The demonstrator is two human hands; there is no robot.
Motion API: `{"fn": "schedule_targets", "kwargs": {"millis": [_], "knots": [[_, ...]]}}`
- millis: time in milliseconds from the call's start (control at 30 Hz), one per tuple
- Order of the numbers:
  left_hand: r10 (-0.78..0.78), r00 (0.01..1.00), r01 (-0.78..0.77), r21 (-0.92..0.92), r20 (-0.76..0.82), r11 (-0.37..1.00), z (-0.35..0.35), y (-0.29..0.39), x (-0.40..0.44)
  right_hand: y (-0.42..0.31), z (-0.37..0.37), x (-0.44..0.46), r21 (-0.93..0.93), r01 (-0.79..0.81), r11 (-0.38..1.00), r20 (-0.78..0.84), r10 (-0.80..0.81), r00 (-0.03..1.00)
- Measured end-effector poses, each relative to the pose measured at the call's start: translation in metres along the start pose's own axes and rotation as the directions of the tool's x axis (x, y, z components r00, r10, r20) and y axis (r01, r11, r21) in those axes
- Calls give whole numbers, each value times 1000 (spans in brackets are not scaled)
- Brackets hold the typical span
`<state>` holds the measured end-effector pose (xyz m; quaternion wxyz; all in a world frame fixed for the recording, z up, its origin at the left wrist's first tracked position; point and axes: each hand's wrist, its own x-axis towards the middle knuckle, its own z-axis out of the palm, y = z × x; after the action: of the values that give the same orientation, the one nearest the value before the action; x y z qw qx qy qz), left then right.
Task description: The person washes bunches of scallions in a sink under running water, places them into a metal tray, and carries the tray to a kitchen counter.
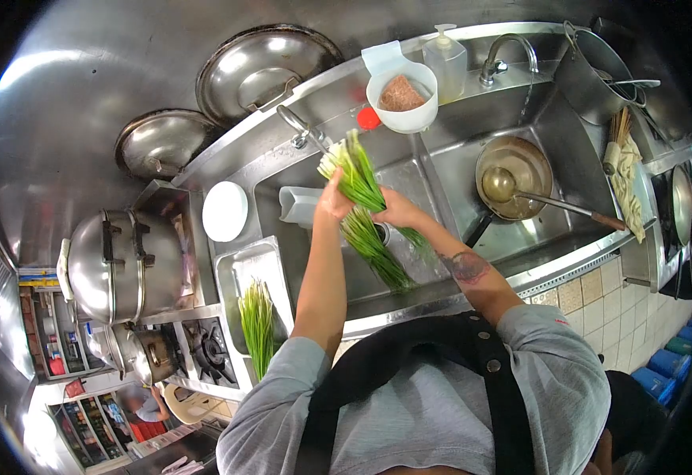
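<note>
Over the left sink basin (282,186), my left hand (334,199) is closed around the pale end of a bunch of thin green onions (355,170). My right hand (400,210) grips the same bunch lower down, by its green leaves. Below my hands, a second bunch of green onions (376,249) lies in the basin, close to the drain. More green onions (256,328) rest in a metal tray (239,261) to the left. The left faucet (292,119) reaches over the basin near the bunch's pale tips.
In the right basin sit a pan (512,202) and a ladle (498,184), while water runs from the right faucet (512,47). A white container (409,119) holding a brown block stands on the back ledge beside a pump bottle (445,59). Large pots (128,265) stand at left.
</note>
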<state>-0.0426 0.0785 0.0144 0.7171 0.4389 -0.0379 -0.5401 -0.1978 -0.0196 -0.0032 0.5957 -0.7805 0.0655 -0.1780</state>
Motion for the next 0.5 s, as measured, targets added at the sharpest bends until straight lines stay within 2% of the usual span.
{"fn": "schedule_targets", "kwargs": {"millis": [67, 100, 167, 300, 400, 500], "knots": [[100, 988, -107, -56, -116, 993, -6, -10, 1, 3, 0, 1, -90, 86, 992, -6, -87, 996], [132, 980, -146, -85, -146, 986, -8, -13, 2, 4, -2, 1, 42, -22, 999, 62, 20, 998], [194, 966, -220, -147, -172, 964, -13, -19, 2, 8, -8, 5, 272, -263, 926, 236, 201, 951], [180, 977, -200, -208, -111, 957, -24, -17, 4, -8, -15, 9, 400, -401, 824, 195, 351, 916], [190, 979, -201, -268, -66, 942, -10, -10, -5, 12, -13, 15, 229, -410, 883, 88, 400, 912], [255, 926, -285, -73, -279, 956, 8, -1, -1, 20, -11, 20, 216, -340, 915, 97, 327, 940]]}}
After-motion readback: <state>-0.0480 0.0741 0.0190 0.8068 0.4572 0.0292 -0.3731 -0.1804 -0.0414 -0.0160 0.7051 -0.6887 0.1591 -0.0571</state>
